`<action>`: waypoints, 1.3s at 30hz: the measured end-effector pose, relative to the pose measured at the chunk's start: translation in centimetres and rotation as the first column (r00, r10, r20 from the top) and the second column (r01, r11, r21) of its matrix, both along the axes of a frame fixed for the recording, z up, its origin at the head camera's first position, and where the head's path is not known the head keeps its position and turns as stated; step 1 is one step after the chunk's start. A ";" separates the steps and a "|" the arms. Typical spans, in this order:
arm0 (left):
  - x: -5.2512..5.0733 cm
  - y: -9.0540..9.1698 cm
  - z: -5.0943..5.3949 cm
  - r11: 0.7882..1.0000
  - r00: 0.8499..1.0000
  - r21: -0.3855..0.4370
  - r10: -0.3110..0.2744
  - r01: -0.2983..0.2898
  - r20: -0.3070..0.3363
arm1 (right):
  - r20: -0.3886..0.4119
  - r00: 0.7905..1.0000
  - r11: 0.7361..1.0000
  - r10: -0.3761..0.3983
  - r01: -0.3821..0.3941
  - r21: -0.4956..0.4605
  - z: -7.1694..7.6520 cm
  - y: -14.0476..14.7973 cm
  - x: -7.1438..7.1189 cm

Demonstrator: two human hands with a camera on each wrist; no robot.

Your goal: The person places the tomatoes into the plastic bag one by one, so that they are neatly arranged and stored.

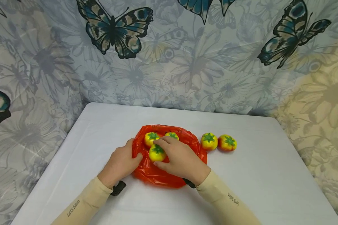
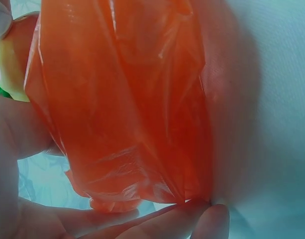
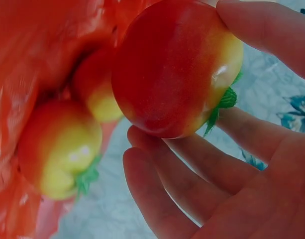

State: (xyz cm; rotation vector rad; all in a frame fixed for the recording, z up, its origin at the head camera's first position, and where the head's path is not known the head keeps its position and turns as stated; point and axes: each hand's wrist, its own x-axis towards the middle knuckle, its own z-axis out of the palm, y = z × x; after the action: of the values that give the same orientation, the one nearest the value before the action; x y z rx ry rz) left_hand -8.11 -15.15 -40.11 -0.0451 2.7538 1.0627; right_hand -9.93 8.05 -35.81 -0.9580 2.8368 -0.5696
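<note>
A red plastic bag (image 1: 157, 179) lies with its mouth spread on the white table. My left hand (image 1: 121, 162) holds the bag's left side, the thumb at the inside of the rim and the fingers along the outside, as the left wrist view shows of the bag (image 2: 127, 109). In my right hand (image 1: 183, 157), thumb and fingertips hold a yellow-and-red artificial tomato (image 3: 167, 69) with a green leafy top, over the bag's opening. Two more such tomatoes sit in the bag: a left one (image 1: 151, 137) and a right one (image 1: 173, 135), partly behind my right hand.
Right of the bag, two similar tomatoes stand side by side on the table, one nearer (image 1: 209, 142) and one farther right (image 1: 227, 143). A floral, butterfly-printed cloth (image 1: 171, 78) hangs behind the white table (image 1: 259, 175).
</note>
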 end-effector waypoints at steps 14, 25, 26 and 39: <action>0.1 0.0 -0.1 1.000 1.000 0.004 -0.005 0.005 -0.017 | 0.061 0.998 0.999 0.013 -0.015 0.035 -1.4 -1.9 0.6; 0.1 0.1 -0.2 1.000 1.000 0.000 -0.006 0.006 -0.028 | 0.034 0.999 0.999 0.021 -0.023 0.046 -2.3 -2.5 0.6; 0.2 0.1 -0.2 1.000 1.000 0.000 -0.008 0.008 -0.029 | 0.032 0.999 0.999 0.021 -0.022 0.047 -2.4 -2.5 0.5; 0.2 -0.1 -0.2 1.000 1.000 0.019 -0.009 0.010 -0.028 | 0.024 0.999 0.995 0.041 -0.043 0.087 -3.2 -2.8 0.5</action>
State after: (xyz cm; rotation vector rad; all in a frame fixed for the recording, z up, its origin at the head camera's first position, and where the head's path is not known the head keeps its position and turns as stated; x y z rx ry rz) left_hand -7.88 -15.20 -40.34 -0.0147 2.7655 1.0947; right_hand -9.47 5.21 -39.03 -0.9873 2.7889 -0.4441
